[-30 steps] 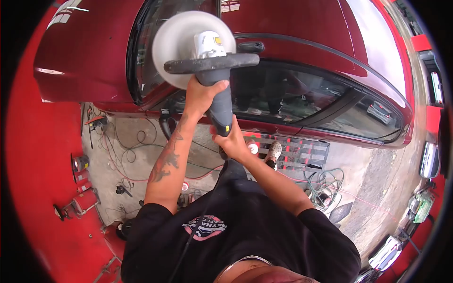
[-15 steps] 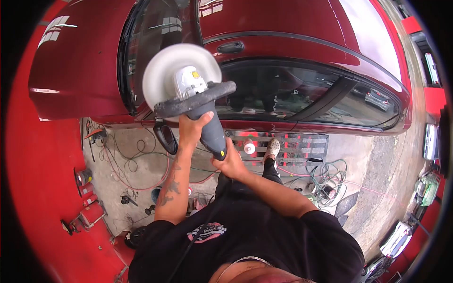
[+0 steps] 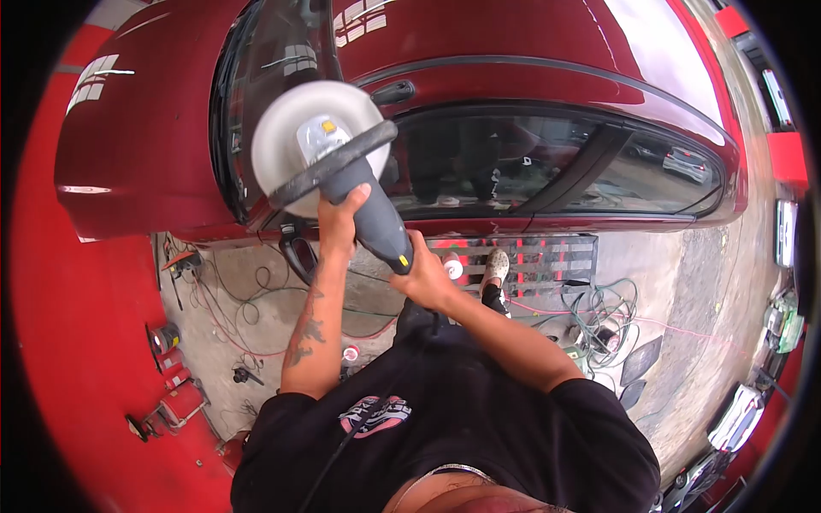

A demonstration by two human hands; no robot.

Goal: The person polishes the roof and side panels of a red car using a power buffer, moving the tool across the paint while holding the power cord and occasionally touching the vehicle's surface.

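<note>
Both my hands grip a rotary polisher [image 3: 376, 221] with a dark grey body and a silver head. My left hand [image 3: 340, 224] is wrapped round the body just behind the black loop handle [image 3: 338, 164]. Farther back, my right hand [image 3: 421, 272] closes round the tail end. The white round polishing pad [image 3: 275, 137] at the front overlaps the windshield pillar and the front of the side window in this view. Under it is a dark red car [image 3: 479, 81], with its hood to the left and side windows [image 3: 479, 158] to the right.
A slatted step platform [image 3: 560, 261] lies beside the car; my foot and a white-capped bottle [image 3: 453, 268] are there. Coiled green hoses [image 3: 599, 321] and cords spread over the concrete floor. The side mirror [image 3: 299, 256] sticks out near my left forearm. Red machines [image 3: 181, 402] stand at left.
The polisher and both hands have shifted slightly left and up, and the loop handle has tilted more steeply. The view has also shifted a little. Both hands keep their hold.
</note>
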